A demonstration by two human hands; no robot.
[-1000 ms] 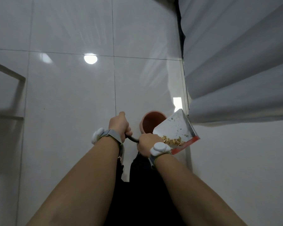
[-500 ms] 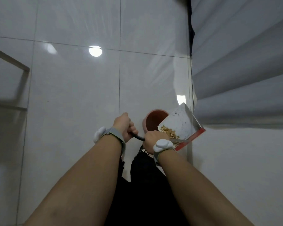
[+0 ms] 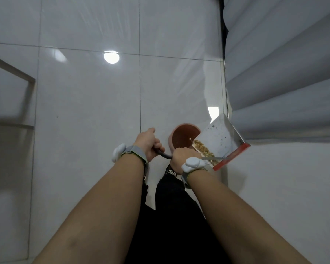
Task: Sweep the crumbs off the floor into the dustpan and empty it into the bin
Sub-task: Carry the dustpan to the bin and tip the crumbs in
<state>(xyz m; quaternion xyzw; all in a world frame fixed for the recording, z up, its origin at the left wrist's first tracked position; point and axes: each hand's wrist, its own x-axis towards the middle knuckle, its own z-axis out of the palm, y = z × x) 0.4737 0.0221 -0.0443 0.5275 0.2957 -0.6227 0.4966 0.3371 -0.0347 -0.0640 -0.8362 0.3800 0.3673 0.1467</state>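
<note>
- Crumbs [image 3: 203,149] are sliding lower along the dustpan [image 3: 220,139] than half a second ago, now bunching at its lower left edge, right over the bin [image 3: 185,137]; one pale speck is showing inside the bin.
- One dustpan is tilting above the bin, its pale inside dotted with dark specks and its red edge [image 3: 231,156] turned to the lower right.
- One bin, round and reddish brown, is standing on the floor [image 3: 88,103] just beside the right wall [image 3: 286,187], its rim partly hidden by the dustpan.
- Right hand [image 3: 182,158] is curling tightly around something at the near end of the dustpan; whether that is the dustpan's handle I cannot tell.
- Left hand [image 3: 148,143] is gripping a thin dark handle [image 3: 165,155] with fingers wrapped around it; that handle is running toward the right hand.
- Two wristbands are showing, one on each wrist [image 3: 132,152], each carrying a white pod.
- Dark trouser legs [image 3: 175,216] are filling the space between the two forearms.
- Grey curtain folds [image 3: 284,63] are hanging at the upper right, above the dustpan.
</note>
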